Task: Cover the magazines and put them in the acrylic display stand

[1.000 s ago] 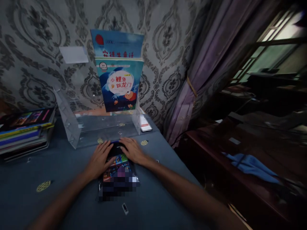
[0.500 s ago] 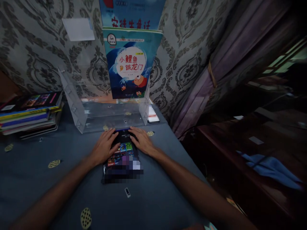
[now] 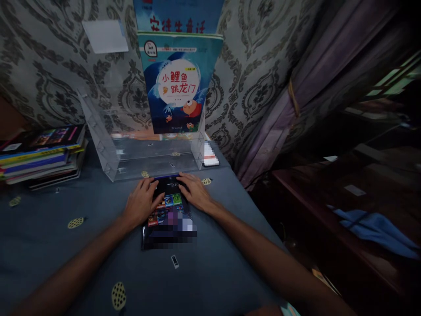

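A dark, glossy book [image 3: 170, 188] with rows of small colourful pictures lies flat on the table; its lower part is blurred by coarse squares. Along its left side rests my left hand [image 3: 140, 202], fingers stretched apart over the cover. My right hand [image 3: 196, 194] lies at the far right corner, its fingers also spread and touching the cover. Just beyond the fingertips stands a clear acrylic rack [image 3: 113, 160]. A teal and blue picture book [image 3: 179, 94] with an orange fish leans upright in it, in front of a blue book [image 3: 179, 15].
At the left is a stack of books [image 3: 39, 156]. Behind the rack's right side sits a partly blurred white item [image 3: 210, 153]. A white card [image 3: 105, 37] is on the patterned wall covering. Right of the table edge are a tied curtain [image 3: 274, 127] and a blue cloth [image 3: 375, 230].
The view has shifted slightly. Both hands stay on the dark book, with hardly any movement of the fingers.
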{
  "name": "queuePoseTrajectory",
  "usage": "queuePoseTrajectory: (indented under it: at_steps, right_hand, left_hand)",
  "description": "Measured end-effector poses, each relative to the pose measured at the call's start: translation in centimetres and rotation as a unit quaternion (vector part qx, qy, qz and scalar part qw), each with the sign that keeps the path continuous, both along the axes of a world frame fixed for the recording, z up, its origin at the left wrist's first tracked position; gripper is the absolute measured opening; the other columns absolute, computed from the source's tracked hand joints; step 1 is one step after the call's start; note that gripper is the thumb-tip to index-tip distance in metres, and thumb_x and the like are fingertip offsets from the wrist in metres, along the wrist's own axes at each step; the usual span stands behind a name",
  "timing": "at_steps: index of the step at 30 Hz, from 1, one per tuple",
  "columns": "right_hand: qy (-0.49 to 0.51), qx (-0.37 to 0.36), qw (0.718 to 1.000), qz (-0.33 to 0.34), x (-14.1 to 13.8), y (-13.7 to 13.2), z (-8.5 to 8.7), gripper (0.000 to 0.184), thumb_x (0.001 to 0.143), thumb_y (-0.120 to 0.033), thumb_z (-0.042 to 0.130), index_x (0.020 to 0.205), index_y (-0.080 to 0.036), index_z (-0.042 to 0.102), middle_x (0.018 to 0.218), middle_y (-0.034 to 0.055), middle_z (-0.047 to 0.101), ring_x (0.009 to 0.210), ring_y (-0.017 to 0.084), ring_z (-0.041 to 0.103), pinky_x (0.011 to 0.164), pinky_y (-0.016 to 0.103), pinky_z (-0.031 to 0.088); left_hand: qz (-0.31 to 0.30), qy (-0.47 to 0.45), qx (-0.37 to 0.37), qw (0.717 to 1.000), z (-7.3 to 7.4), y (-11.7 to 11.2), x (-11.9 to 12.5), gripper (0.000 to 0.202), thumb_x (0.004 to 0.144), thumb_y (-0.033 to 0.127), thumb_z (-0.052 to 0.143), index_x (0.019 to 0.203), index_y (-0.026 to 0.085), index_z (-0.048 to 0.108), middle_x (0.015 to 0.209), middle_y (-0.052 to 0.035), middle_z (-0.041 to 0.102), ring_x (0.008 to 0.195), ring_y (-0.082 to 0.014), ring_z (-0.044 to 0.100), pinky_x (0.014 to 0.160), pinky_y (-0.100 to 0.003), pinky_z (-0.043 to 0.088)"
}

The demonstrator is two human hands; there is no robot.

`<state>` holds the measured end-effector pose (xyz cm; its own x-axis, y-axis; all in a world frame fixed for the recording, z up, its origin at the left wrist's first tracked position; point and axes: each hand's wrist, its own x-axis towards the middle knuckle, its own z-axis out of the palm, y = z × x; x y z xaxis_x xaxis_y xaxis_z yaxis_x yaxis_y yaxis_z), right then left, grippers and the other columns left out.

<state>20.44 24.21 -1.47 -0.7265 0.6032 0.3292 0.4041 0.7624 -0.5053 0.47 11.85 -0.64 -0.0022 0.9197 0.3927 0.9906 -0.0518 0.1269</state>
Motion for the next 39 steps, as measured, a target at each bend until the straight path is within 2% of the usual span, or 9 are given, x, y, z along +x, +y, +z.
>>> queuePoseTrajectory:
  at_steps: [5,9,13,17,22,26,33,39]
  right_hand:
    - [0.004,-0.008,1.000,-0.017,0.3,0.3,-0.4,0.035,0.095,-0.019,0.052,0.126,-0.011,0.066,0.139,0.0183,0.060,0.132,0.026,0.054,0.113,0.045,0.040]
    - [0.023,0.002,0.999,-0.025,1.5,0.6,-1.0,0.035,0.096,-0.023,0.051,0.127,-0.016,0.066,0.140,0.0157,0.060,0.132,0.027,0.054,0.114,0.049,0.039]
    - [0.028,0.004,0.999,-0.021,3.0,1.2,-1.1,0.035,0.096,-0.022,0.050,0.127,-0.019,0.066,0.139,0.0147,0.061,0.132,0.027,0.054,0.114,0.052,0.038]
    - [0.020,-0.001,0.999,-0.037,3.6,1.4,-0.9,0.036,0.095,-0.022,0.050,0.127,-0.017,0.066,0.139,0.0156,0.061,0.132,0.027,0.054,0.112,0.050,0.041]
    - [0.007,0.010,0.999,-0.046,3.6,1.1,-0.7,0.036,0.096,-0.021,0.050,0.127,-0.016,0.067,0.139,0.0167,0.060,0.131,0.027,0.053,0.113,0.050,0.041]
    - [-0.001,0.025,0.999,-0.042,3.6,0.8,-0.5,0.037,0.097,-0.020,0.049,0.130,-0.017,0.065,0.141,0.0155,0.059,0.130,0.027,0.053,0.112,0.051,0.042]
    - [-0.019,0.033,0.998,-0.044,3.8,0.8,-0.3,0.036,0.098,-0.022,0.049,0.130,-0.016,0.065,0.141,0.0145,0.059,0.130,0.027,0.053,0.112,0.048,0.042]
    - [0.019,0.018,0.999,-0.034,3.7,1.2,-0.6,0.037,0.096,-0.020,0.049,0.129,-0.016,0.063,0.137,0.0149,0.061,0.129,0.026,0.053,0.112,0.048,0.041]
  left_hand:
    - [-0.009,0.028,-0.008,1.000,0.5,0.2,1.3,0.045,0.100,0.051,0.047,0.125,0.016,0.061,0.129,-0.0135,0.062,0.125,-0.0328,0.053,0.096,-0.048,0.055]
    - [-0.012,0.024,-0.018,0.999,0.6,0.7,2.9,0.044,0.100,0.051,0.047,0.127,0.019,0.061,0.131,-0.0131,0.061,0.126,-0.0327,0.053,0.095,-0.048,0.055]
    - [-0.024,0.037,-0.013,0.999,0.5,1.5,4.4,0.045,0.101,0.051,0.046,0.126,0.017,0.061,0.130,-0.0141,0.062,0.124,-0.0321,0.053,0.099,-0.049,0.051]
    - [-0.028,0.065,-0.015,0.997,0.7,2.0,5.4,0.044,0.100,0.049,0.050,0.125,0.014,0.062,0.128,-0.0162,0.063,0.122,-0.0329,0.055,0.100,-0.049,0.048]
    - [-0.025,0.054,0.002,0.998,0.4,2.1,5.3,0.039,0.101,0.044,0.048,0.126,0.017,0.062,0.129,-0.0135,0.064,0.121,-0.0310,0.056,0.103,-0.049,0.046]
    - [-0.052,0.031,0.018,0.998,-0.2,2.1,4.8,0.039,0.103,0.041,0.042,0.125,0.016,0.063,0.129,-0.0134,0.065,0.122,-0.0301,0.057,0.108,-0.053,0.042]
    - [-0.065,-0.002,0.038,0.997,-1.1,2.4,4.4,0.042,0.104,0.040,0.037,0.125,0.015,0.063,0.131,-0.0136,0.064,0.122,-0.0287,0.059,0.104,-0.048,0.051]
    - [-0.076,-0.009,0.043,0.996,-1.1,2.4,4.1,0.042,0.104,0.042,0.036,0.125,0.017,0.062,0.130,-0.0128,0.064,0.121,-0.0274,0.060,0.103,-0.047,0.052]
